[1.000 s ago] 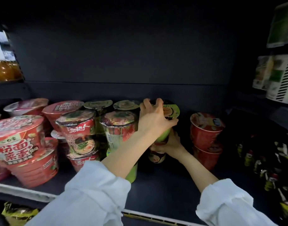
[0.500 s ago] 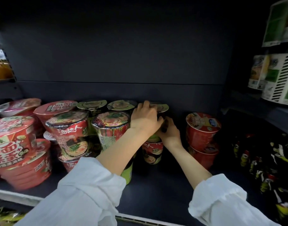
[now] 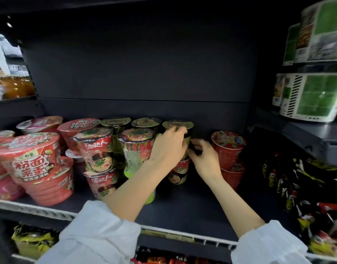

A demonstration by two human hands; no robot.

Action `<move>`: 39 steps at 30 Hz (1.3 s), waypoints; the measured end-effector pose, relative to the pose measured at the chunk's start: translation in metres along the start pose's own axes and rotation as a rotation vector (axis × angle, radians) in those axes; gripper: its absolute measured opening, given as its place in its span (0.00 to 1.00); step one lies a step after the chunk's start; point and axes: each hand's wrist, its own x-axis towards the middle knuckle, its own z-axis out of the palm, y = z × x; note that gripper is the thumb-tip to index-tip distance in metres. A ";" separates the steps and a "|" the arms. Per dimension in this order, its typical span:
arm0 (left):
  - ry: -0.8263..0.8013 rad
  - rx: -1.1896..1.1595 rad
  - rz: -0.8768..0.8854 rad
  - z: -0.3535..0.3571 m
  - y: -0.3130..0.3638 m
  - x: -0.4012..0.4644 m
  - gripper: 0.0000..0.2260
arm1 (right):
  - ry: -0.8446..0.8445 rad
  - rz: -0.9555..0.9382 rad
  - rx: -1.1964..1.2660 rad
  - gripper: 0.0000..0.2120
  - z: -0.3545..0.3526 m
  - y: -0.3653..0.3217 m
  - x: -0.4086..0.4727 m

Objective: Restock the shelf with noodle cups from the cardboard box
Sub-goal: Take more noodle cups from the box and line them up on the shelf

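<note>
Left hand [image 3: 168, 149] grips the top green cup [image 3: 178, 124] at frame centre — right hand [image 3: 205, 159], grip unclear, fills the gap beside red cups [image 3: 228, 147].

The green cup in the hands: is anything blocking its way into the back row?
Nothing visible. The green cup already sits atop another cup in the back row, left hand and right hand on its sides. Red cups stand apart.
</note>
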 end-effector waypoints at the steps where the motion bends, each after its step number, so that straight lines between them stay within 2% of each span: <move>1: 0.002 0.018 0.018 -0.008 0.004 -0.012 0.14 | 0.010 -0.038 -0.014 0.14 -0.007 -0.006 -0.014; 6: 0.048 -0.049 0.013 -0.045 0.027 -0.088 0.10 | 0.037 -0.095 -0.075 0.11 -0.047 -0.033 -0.089; 11: 0.004 -0.085 -0.002 -0.052 0.068 -0.186 0.10 | -0.006 -0.100 -0.195 0.10 -0.092 -0.050 -0.185; 16: -0.090 -0.230 -0.025 -0.044 0.125 -0.268 0.08 | -0.053 0.024 -0.353 0.10 -0.149 -0.042 -0.279; 22: -0.277 -0.345 0.047 -0.024 0.225 -0.322 0.10 | -0.097 0.295 -0.468 0.10 -0.232 -0.006 -0.367; 29: -0.478 -0.415 0.179 0.024 0.358 -0.347 0.10 | -0.070 0.535 -0.530 0.09 -0.344 0.066 -0.434; 32: -0.533 -0.421 0.219 0.053 0.417 -0.352 0.11 | -0.098 0.632 -0.575 0.14 -0.394 0.114 -0.450; 35: -0.610 -0.376 0.209 0.090 0.473 -0.355 0.11 | -0.122 0.729 -0.611 0.20 -0.439 0.169 -0.465; 39: -0.790 -0.335 0.119 0.145 0.524 -0.366 0.13 | -0.222 0.871 -0.628 0.25 -0.476 0.235 -0.479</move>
